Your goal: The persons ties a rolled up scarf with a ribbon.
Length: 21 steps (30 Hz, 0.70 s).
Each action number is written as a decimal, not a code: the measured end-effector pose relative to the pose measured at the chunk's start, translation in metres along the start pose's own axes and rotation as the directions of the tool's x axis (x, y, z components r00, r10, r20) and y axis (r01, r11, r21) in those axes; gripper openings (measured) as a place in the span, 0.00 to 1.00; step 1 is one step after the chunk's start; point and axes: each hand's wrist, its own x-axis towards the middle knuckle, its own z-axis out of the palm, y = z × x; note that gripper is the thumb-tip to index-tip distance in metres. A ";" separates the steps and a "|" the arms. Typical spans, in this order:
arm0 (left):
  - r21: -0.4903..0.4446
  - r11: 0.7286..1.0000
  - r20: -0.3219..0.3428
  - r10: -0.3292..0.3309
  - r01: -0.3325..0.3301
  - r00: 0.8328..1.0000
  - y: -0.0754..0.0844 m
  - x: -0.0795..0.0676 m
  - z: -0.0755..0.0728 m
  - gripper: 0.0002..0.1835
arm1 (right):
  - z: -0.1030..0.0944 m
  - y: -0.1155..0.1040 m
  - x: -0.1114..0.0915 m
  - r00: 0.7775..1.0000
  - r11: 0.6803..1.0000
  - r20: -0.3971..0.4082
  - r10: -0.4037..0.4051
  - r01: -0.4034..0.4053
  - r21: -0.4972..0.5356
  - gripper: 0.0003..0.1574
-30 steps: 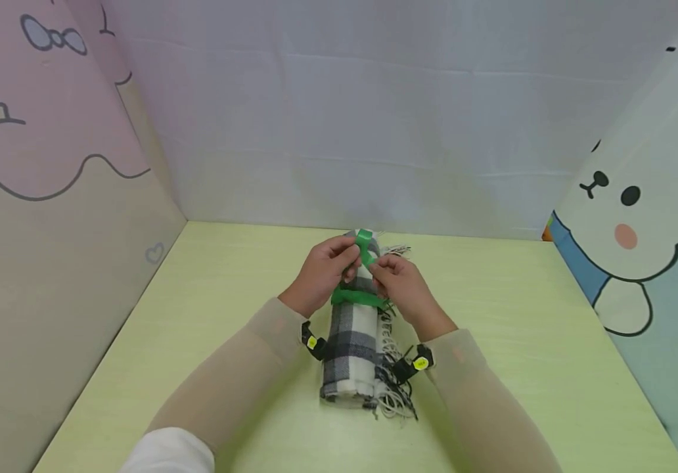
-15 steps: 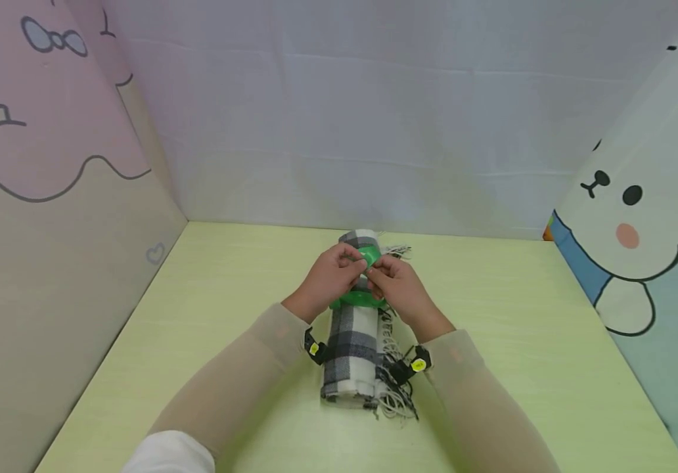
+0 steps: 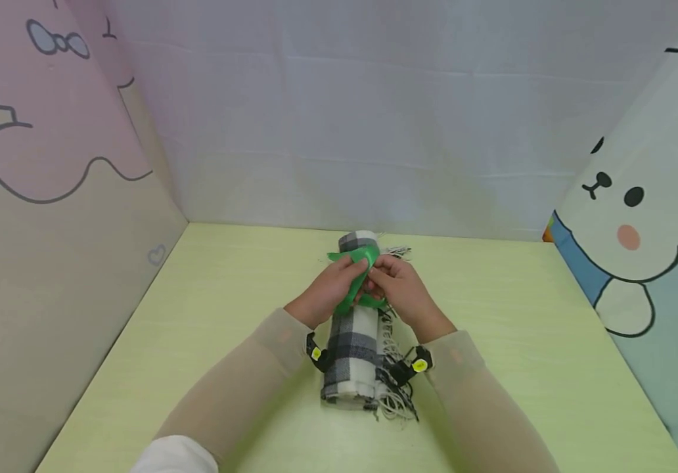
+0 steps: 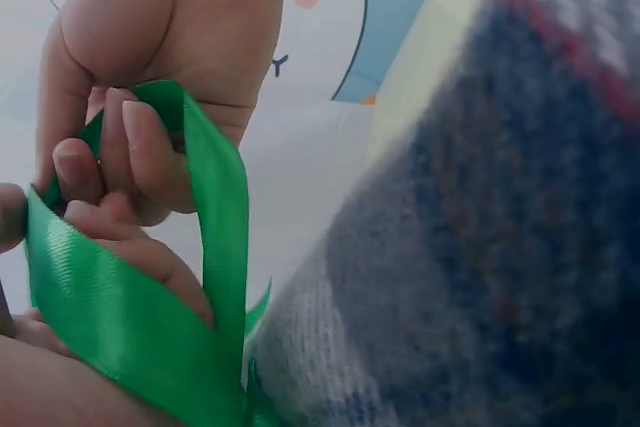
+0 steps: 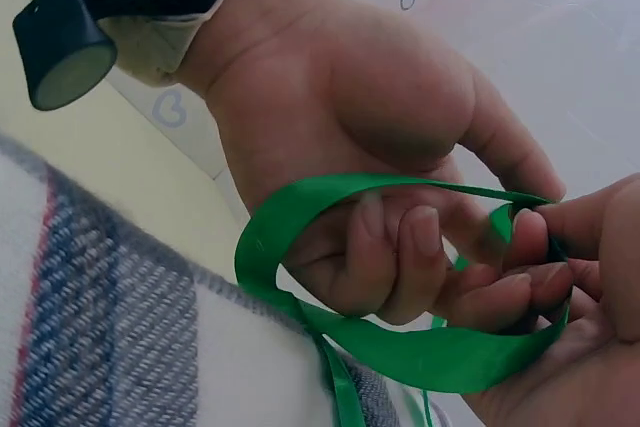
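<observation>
A rolled plaid scarf (image 3: 352,358) in grey, white and black lies lengthwise, a green satin ribbon (image 3: 364,253) tied around its upper part. Above the roll, my left hand (image 3: 328,289) pinches the ribbon between thumb and fingers. My right hand (image 3: 401,287) pinches it close beside, the two sets of fingertips nearly meeting. Seen from the right wrist, the ribbon (image 5: 440,357) makes a wide loop around the fingers of the left hand (image 5: 340,117). From the left wrist, the ribbon (image 4: 130,322) loops past the curled fingers of the right hand (image 4: 170,37). The knot area is hidden.
Fringe (image 3: 395,394) spreads along the scarf's right side. Beneath lies a pale yellow-green tabletop (image 3: 226,276). A white cloth backdrop (image 3: 345,131) stands behind, with cartoon-printed panels at left and right. Black wrist cameras sit near the scarf.
The left hand has shifted slightly down toward the right hand. The ribbon, earlier held up between the hands, now drapes over the left hand with one end sticking out leftward.
</observation>
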 end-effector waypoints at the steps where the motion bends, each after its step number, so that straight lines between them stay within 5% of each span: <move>1: -0.030 0.999 0.001 0.016 -0.015 1.000 0.000 0.001 0.000 0.29 | 0.000 0.000 0.000 1.000 1.000 0.011 0.002 -0.003 0.022 0.17; 6: -0.153 0.984 0.045 0.102 -0.094 0.994 0.003 0.001 -0.002 0.29 | -0.002 -0.001 -0.001 0.997 0.992 0.070 0.013 -0.021 0.121 0.17; 11: -0.143 0.980 0.068 0.146 -0.135 0.987 0.003 0.003 -0.004 0.24 | -0.002 -0.002 0.001 0.996 0.980 0.093 0.011 -0.029 0.195 0.16; 21: 0.067 0.992 -0.126 0.119 -0.112 0.985 0.003 0.002 -0.007 0.27 | -0.004 -0.007 0.001 0.999 0.998 -0.007 0.039 -0.039 0.038 0.19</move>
